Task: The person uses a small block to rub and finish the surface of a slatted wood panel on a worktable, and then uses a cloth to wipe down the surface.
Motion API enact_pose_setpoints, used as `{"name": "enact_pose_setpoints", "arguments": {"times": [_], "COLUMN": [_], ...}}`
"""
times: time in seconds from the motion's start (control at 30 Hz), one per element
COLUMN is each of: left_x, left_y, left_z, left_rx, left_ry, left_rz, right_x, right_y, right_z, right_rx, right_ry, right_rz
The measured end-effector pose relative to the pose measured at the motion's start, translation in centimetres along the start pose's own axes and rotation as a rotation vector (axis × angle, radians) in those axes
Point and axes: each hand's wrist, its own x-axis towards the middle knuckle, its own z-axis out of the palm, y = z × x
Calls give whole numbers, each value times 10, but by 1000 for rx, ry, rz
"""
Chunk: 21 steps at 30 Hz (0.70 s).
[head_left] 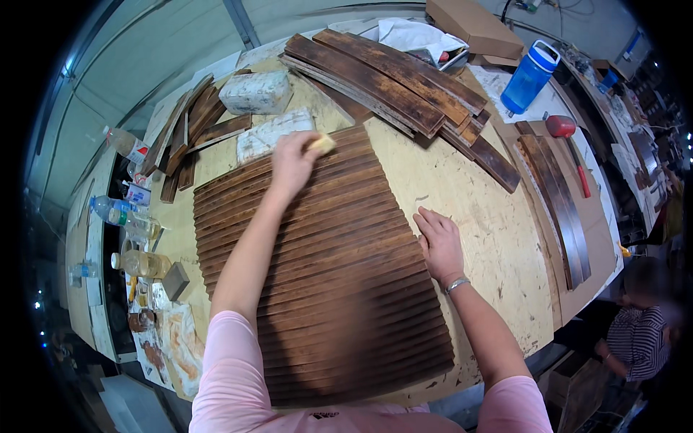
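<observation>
A large panel of dark brown wooden slats [325, 281] lies side by side on the plywood table [476, 216]. My left hand [292, 162] is at the panel's far edge, closed on a small yellow sponge [323, 143] pressed to the slats. Resting flat on the panel's right edge is my right hand [439, 244], fingers together and holding nothing; a bracelet sits on its wrist.
Stacked dark slats [390, 79] lie at the back, more at left [189, 130] and right [559, 202]. Two whitish blocks [256, 92] sit behind the panel. A blue bottle [530, 76], red mallet [561, 126], cardboard box [473, 25] and left-side bottles [130, 263] surround it. Another person [639, 325] sits lower right.
</observation>
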Motion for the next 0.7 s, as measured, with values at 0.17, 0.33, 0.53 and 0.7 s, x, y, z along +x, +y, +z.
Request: {"name": "enact_pose_setpoints", "arguments": {"times": [0.17, 0.33, 0.53, 0.7], "left_x": [8, 44, 50, 44], "left_y": [53, 23, 38, 62], "left_z": [40, 53, 69, 78], "left_rx": [134, 249, 385, 470], "left_ry": [-179, 88, 92, -11], "left_rz": [376, 73, 111, 108], "right_x": [-2, 1, -1, -2], "right_y": [-1, -2, -2, 1], "right_z": [-3, 1, 0, 2], "right_rx": [-1, 8, 5, -10], "right_ry": [-4, 9, 12, 18], "right_rz": [14, 9, 9, 13]}}
